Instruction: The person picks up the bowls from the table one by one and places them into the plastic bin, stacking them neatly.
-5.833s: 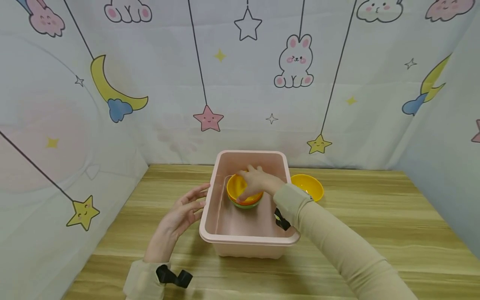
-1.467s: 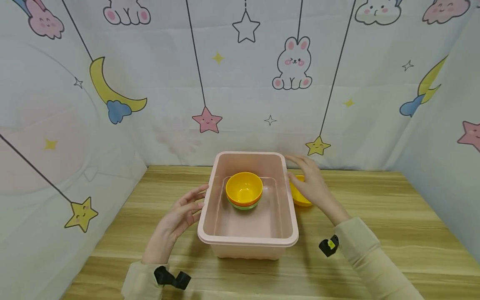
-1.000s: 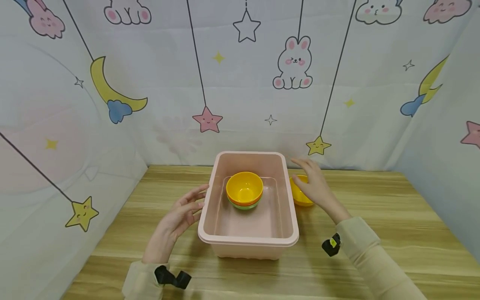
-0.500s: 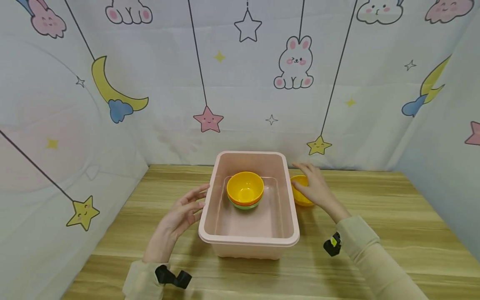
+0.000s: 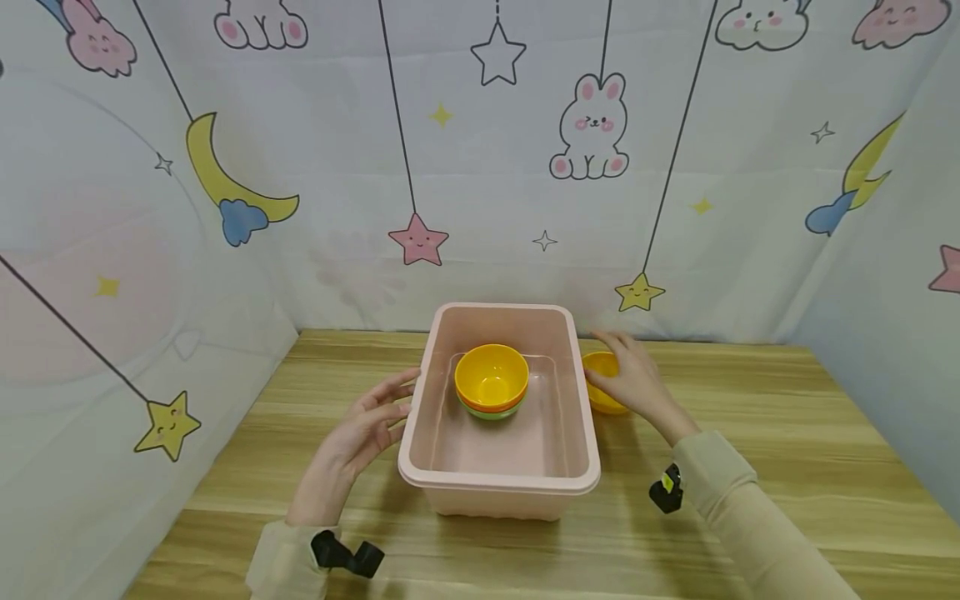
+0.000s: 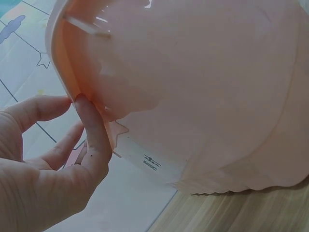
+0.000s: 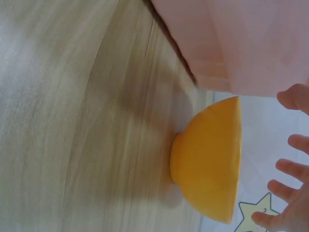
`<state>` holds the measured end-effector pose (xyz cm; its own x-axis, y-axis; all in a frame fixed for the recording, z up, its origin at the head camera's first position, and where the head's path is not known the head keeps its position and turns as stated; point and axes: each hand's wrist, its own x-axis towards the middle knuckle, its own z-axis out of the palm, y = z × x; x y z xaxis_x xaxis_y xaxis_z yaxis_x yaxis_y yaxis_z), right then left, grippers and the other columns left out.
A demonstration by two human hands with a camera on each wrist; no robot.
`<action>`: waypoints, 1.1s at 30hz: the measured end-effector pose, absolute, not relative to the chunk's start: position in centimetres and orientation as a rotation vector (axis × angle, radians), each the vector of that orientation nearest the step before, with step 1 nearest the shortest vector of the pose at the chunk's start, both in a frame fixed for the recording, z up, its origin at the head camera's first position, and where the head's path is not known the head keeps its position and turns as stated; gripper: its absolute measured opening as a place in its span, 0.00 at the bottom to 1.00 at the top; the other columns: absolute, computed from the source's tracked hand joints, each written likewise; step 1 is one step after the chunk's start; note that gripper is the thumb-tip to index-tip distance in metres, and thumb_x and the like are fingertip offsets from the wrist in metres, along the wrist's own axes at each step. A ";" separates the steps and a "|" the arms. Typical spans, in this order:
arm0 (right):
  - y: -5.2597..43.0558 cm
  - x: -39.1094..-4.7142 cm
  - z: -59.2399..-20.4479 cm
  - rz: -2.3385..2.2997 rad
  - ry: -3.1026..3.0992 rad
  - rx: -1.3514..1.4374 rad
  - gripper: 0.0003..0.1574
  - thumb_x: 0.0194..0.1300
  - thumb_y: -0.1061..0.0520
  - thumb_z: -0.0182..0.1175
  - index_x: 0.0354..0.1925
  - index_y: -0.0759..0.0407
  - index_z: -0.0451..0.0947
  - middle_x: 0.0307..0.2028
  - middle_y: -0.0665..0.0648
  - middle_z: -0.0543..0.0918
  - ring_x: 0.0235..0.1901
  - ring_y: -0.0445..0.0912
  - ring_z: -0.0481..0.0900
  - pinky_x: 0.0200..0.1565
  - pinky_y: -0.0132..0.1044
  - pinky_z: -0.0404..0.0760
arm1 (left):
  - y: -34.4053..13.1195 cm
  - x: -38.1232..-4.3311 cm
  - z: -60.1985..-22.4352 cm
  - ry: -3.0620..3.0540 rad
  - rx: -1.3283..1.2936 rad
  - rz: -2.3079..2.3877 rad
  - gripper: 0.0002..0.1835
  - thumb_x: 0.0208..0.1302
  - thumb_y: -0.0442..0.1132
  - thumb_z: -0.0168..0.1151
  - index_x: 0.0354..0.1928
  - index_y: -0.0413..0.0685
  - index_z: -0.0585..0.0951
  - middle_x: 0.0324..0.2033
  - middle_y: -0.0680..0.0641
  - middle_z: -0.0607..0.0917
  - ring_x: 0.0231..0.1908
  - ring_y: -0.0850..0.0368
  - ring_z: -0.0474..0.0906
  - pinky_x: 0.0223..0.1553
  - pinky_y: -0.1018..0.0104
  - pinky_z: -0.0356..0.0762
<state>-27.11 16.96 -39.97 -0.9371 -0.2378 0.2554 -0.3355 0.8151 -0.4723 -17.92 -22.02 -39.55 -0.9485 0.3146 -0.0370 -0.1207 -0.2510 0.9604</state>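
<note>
A pink plastic bin (image 5: pixel 498 481) stands on the table. In it sits a stack of bowls: a yellow bowl (image 5: pixel 491 379) on top, then an orange one (image 5: pixel 491 408), and a green one (image 5: pixel 491 415) at the bottom. My left hand (image 5: pixel 356 437) touches the bin's left rim with its fingertips, all from the outer side. On the table to the right of the bin stands another yellow bowl (image 7: pixel 210 162), upright. Above its rim my right hand (image 5: pixel 637 383) hovers with spread fingers, which show a gap to the bowl in the right wrist view.
The wooden table (image 5: pixel 750 458) ends at a white cloth backdrop (image 5: pixel 480 167) printed with stars, moons and rabbits. Similar cloth hangs at the left and right sides. The bin's right wall stands close beside the loose yellow bowl.
My right hand has gone from the bowl stack inside the bin to over the yellow bowl outside it, lately sinking slightly nearer. My left hand stays at the rim.
</note>
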 end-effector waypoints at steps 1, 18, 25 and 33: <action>17.0 -27.2 -40.1 0.781 -2.817 0.448 0.42 0.60 0.48 0.62 0.70 0.57 0.61 0.66 0.67 0.64 0.65 0.66 0.61 0.63 0.67 0.61 | -22.0 -17.9 -39.6 1.724 0.235 2.275 0.25 0.67 0.29 0.50 0.65 0.53 0.69 0.54 0.52 0.71 0.50 0.62 0.78 0.49 0.69 0.80; 17.6 -28.3 -41.6 0.711 -2.923 0.368 0.45 0.59 0.42 0.62 0.69 0.57 0.62 0.67 0.69 0.63 0.66 0.68 0.57 0.61 0.72 0.59 | -22.1 -17.9 -39.5 1.731 0.252 2.266 0.26 0.67 0.29 0.50 0.67 0.49 0.66 0.56 0.51 0.70 0.51 0.62 0.78 0.50 0.68 0.79; 17.5 -28.2 -41.7 0.674 -2.990 0.355 0.48 0.59 0.39 0.61 0.70 0.56 0.60 0.69 0.69 0.59 0.66 0.70 0.54 0.60 0.74 0.57 | -22.0 -17.9 -39.5 1.714 0.226 2.284 0.27 0.67 0.28 0.50 0.69 0.46 0.65 0.55 0.52 0.72 0.50 0.62 0.79 0.49 0.69 0.80; 17.4 -28.2 -41.9 0.669 -3.034 0.336 0.48 0.58 0.40 0.61 0.71 0.55 0.59 0.70 0.69 0.57 0.67 0.70 0.53 0.59 0.77 0.57 | -22.0 -17.9 -39.5 1.702 0.228 2.286 0.27 0.68 0.27 0.48 0.69 0.46 0.64 0.54 0.52 0.72 0.50 0.62 0.79 0.49 0.70 0.80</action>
